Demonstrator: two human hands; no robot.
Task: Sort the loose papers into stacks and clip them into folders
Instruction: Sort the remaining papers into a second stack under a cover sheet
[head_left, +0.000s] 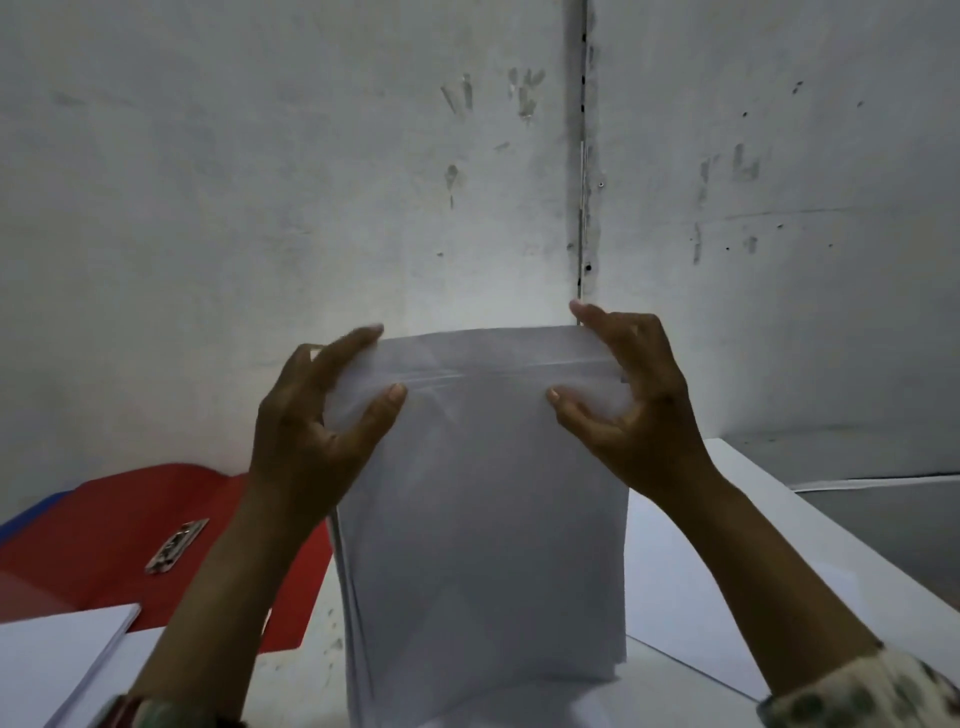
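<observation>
Holding a sheaf of white papers (483, 499) upright on the table (727, 597), lower edge down. Left hand (311, 415) and right hand (634, 410) grasping its upper corners, thumbs in front, fingers (353, 343) curled behind. Red folder (104, 525) lying open at left, metal clip (176, 545) on it. Second paper stack (57, 660) near left.

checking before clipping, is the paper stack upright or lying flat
Upright: both hands, left hand and right hand, hold the paper stack standing on edge.

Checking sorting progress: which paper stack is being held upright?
The white paper stack gripped between both hands at centre stands on edge; the bottom-left white stack lies flat.
</observation>
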